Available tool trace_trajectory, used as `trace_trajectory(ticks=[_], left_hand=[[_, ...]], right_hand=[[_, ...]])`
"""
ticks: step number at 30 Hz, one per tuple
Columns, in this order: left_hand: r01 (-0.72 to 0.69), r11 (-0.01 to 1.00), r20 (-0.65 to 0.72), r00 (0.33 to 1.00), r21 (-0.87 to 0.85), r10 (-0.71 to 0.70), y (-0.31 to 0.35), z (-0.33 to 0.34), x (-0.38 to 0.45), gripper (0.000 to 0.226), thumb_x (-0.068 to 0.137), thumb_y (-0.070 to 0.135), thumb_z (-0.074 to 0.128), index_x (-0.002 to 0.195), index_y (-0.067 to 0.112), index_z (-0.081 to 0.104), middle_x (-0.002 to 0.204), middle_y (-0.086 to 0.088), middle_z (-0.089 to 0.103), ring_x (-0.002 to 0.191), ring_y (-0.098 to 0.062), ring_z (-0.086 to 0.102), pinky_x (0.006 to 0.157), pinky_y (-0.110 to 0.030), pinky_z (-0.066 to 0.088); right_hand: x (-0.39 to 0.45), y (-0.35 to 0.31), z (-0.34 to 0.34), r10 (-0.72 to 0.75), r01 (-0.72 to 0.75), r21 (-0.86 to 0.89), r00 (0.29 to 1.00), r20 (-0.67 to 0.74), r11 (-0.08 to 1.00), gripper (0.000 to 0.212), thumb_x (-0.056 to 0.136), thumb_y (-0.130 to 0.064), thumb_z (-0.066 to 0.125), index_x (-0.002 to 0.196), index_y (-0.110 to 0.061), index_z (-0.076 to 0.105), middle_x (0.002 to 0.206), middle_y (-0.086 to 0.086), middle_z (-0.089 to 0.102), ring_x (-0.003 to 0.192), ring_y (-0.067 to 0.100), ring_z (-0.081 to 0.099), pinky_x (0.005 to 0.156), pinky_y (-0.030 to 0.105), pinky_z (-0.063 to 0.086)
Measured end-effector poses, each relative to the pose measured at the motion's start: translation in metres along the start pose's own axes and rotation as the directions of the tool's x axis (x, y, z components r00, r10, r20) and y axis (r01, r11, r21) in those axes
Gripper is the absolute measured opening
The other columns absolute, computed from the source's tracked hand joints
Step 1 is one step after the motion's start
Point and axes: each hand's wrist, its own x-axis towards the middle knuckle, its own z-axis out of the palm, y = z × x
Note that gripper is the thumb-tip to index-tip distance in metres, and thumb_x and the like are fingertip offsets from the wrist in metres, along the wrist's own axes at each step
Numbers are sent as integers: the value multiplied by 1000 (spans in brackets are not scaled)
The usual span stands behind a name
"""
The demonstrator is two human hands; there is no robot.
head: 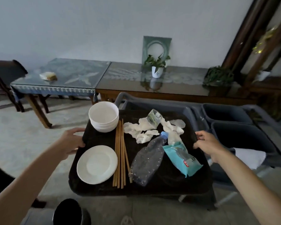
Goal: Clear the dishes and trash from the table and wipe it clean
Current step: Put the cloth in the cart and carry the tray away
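The person's left hand grips the left rim of a black tray, thumb on top and the fingers hidden beneath; the right hand clasps the right rim, its fingertips curled over the edge. On the tray, stacked white bowls sit at the far left, a white plate at the near left, and wooden chopsticks lie just right of them. Further right lie crumpled tissues, a crushed plastic bottle, a teal wrapper and a clear cup tipped on its side. The tray hides most of a grey bin cart behind it. A white cloth shows just beyond the right wrist. On the far table rests a blurred yellowish lump, hard to identify.
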Motion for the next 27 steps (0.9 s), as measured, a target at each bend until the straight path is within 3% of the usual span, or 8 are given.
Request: trace_trajectory(ticks=[4,8,12,16,18,21,24,27], left_hand=[[-51,996,4,999,67,51,51,42,75,62,81,-25,48,120,21,64,107,-16,70,91,-24,62,62,-31,48],[-142,978,27,990,152,139,84,84,137,61,81,-24,51,114,26,65,88,-16,70,76,-26,64,63,-33,52],[-232,924,70,973,305,221,104,115,187,59,77,-17,56,108,33,68,80,-6,74,80,-28,70,76,-42,61],[-241,906,69,970,349,232,107,144,221,56,82,-9,56,112,38,64,77,-8,72,72,-28,67,64,-35,56],[-221,914,61,975,340,213,104,159,237,55,83,-6,54,124,28,68,82,-10,72,75,-29,69,60,-33,56],[-157,937,29,987,313,156,95,177,254,53,86,-10,54,127,20,67,83,-8,71,75,-26,66,59,-33,53],[-105,935,-14,993,340,116,87,189,270,56,82,-8,55,127,22,70,77,-8,69,70,-26,63,64,-35,53],[-55,920,-55,995,389,83,80,196,286,65,81,-3,57,137,30,63,85,-7,70,73,-27,66,62,-32,55]], right_hand=[[58,-10,-17,60,-57,62,997,-48,996,58,82,12,67,131,-17,59,112,7,67,94,18,61,68,29,46],[115,-17,-29,120,-112,82,988,-93,990,61,84,10,65,136,-20,57,111,8,69,95,22,63,65,30,46],[165,-11,-29,157,-148,72,977,-142,986,68,81,10,69,142,-18,54,119,11,68,106,28,65,83,42,58],[199,-6,-22,181,-175,56,972,-151,983,64,82,9,69,138,-17,55,114,8,66,103,26,64,79,40,57],[218,-3,-21,189,-187,27,969,-160,982,60,82,8,69,135,-18,57,108,6,67,99,26,66,80,43,59],[242,3,-21,198,-203,-24,970,-144,979,53,83,5,68,129,-20,59,104,3,68,94,24,65,79,43,60],[264,10,-22,212,-216,-20,970,-121,976,52,82,5,66,127,-22,61,105,4,69,94,24,66,70,37,58],[284,17,-18,223,-228,-44,971,-89,973,50,82,5,66,124,-23,61,105,4,69,94,22,65,64,33,52]])
